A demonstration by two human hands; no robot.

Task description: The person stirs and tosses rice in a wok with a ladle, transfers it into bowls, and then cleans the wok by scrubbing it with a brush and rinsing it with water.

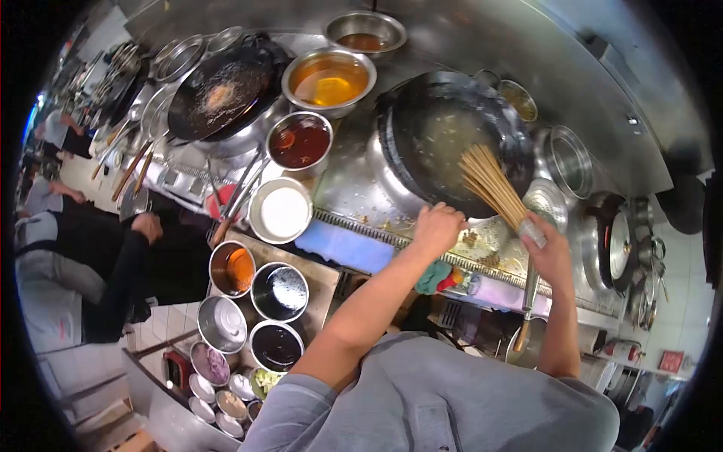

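Observation:
My right hand (551, 255) is wrapped round the bound end of a bamboo wok brush (493, 181). The brush's splayed bristles point up and left, over the inside of a large black wok (399, 154). Cloudy water with pale bits (450, 139) lies in the wok. At the near rim, my left hand (438, 228) is closed with its fingers curled on the wok's edge. A ladle with a wooden handle (521, 335) lies below my right hand, partly hidden by it. A perforated skimmer (547, 202) rests right of the wok.
Left of the wok stand a bowl of yellow oil (331, 81), a pot of red sauce (300, 142) and a pot of white contents (280, 211). Another wok (218, 94) sits farther left. Several sauce pots (279, 292) line the cart. A co-worker (60, 279) stands at left.

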